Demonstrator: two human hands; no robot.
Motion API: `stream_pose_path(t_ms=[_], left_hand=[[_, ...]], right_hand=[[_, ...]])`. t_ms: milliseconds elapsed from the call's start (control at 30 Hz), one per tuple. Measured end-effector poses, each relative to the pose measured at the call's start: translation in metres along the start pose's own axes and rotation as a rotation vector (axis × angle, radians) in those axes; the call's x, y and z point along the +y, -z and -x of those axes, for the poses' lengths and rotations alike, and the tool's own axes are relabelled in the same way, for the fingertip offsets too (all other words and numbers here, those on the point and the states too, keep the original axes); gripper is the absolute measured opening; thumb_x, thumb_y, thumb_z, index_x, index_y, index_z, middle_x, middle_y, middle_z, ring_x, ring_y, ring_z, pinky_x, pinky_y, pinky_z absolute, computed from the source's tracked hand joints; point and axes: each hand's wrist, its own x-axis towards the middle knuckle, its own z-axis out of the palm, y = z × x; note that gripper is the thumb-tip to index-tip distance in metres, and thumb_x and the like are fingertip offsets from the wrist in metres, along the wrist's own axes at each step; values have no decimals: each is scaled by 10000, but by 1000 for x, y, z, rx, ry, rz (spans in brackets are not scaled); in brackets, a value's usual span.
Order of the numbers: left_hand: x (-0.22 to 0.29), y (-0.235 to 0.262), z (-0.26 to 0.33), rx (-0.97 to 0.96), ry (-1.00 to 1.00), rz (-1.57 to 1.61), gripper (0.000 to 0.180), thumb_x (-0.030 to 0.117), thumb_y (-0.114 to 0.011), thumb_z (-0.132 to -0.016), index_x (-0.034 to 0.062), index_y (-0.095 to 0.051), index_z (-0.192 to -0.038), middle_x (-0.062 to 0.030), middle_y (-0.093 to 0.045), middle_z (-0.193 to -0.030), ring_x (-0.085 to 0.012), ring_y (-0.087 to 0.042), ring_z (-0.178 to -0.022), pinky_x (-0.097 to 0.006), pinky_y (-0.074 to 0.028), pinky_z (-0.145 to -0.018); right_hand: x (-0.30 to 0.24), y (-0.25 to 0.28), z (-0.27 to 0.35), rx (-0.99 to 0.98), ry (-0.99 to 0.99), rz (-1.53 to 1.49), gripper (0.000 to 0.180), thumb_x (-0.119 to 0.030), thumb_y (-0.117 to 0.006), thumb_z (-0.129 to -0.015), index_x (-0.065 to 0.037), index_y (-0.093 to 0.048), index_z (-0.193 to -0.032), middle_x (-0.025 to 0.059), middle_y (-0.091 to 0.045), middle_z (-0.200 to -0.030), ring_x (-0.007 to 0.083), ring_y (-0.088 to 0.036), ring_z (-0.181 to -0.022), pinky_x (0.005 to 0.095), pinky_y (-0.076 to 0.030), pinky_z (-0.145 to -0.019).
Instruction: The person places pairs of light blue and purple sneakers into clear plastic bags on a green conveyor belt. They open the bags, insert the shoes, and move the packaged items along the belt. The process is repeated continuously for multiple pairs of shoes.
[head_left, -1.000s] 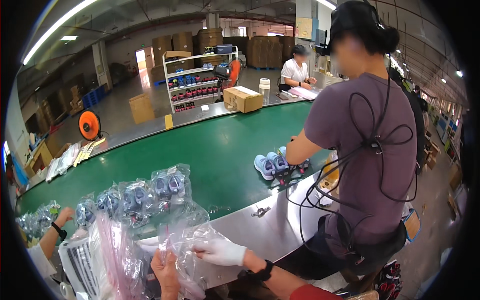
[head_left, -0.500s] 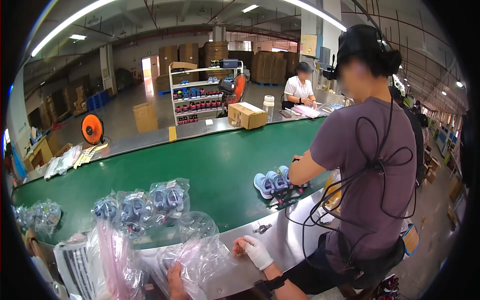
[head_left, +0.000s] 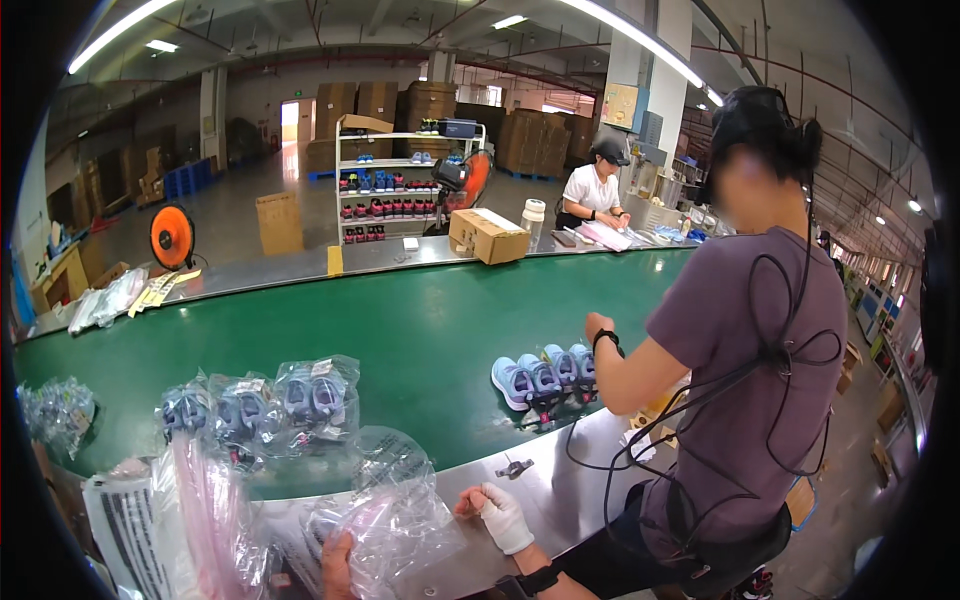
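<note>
My left hand (head_left: 337, 568), at the lower edge, grips the near side of a clear plastic bag (head_left: 405, 530); most of its fingers are hidden. My right hand (head_left: 503, 518), in a white covering that leaves the fingertips bare, is beside the bag's right edge with its fingers curled together. Whether those fingers pinch anything is too small to make out. Beyond the bag, several pairs of bluish shoes in clear bags (head_left: 312, 395) sit on the green conveyor belt (head_left: 420, 320). Left of my hands lies a stack of flat pinkish plastic bags (head_left: 205, 520).
A co-worker (head_left: 750, 300) with cables on the back stands at my right, by unbagged light-blue shoes (head_left: 540, 377). A carton (head_left: 488, 237) and a white bottle (head_left: 533, 220) stand on the far ledge. Another person (head_left: 595, 195) works across the belt. A metal latch (head_left: 515, 468) is on the near ledge.
The view has shifted slightly. The co-worker's arm has risen from the shoes, and another pair shows there. My hands stay at the bag, the right one slightly lower.
</note>
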Motion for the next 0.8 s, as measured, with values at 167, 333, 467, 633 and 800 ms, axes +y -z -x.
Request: stream_pose_path(t_ms=[167,333,467,633,800], left_hand=[[-1,-3,-3,-29,12,8,425,269,-509,-902,-32,-534,-1200,-106,-603,-1121,-182,-581,-991,-297,-460,-866],[-1,-4,0,-58,19,14,423,270,-504,-903,-32,-539,-1196,-107,-605,-1120,-184,-584,-990,-298,-461,-866],[-2,-5,3,-84,19,34,421,271,-501,-903,-31,-542,-1193,-108,-606,-1120,-185,-586,-989,-299,-462,-866],[-11,-5,-8,-134,28,144,372,207,-492,-905,-33,-533,-1186,-106,-614,-1093,-184,-607,-949,-298,-484,-830],[-5,-11,-4,-116,49,178,362,195,-492,-902,-36,-543,-1176,-107,-621,-1082,-182,-607,-948,-295,-484,-832]], right_hand=[[-3,-2,-1,24,-21,-9,258,-233,-530,-953,15,-594,-978,79,-651,-842,136,-619,-796,267,-501,-731],[-6,-5,-3,28,-2,-15,218,-197,-525,-954,5,-605,-964,46,-637,-824,102,-596,-768,244,-497,-698],[-8,-3,-7,-32,-48,57,216,-199,-519,-954,-1,-604,-965,44,-633,-819,100,-592,-756,240,-492,-698],[-38,-11,-26,-57,-2,201,207,-191,-510,-945,-11,-608,-974,35,-633,-815,99,-587,-763,249,-480,-708],[-92,-11,-81,60,268,716,210,-265,-583,-833,-71,-628,-900,128,-643,-850,283,-622,-797,362,-477,-712]])
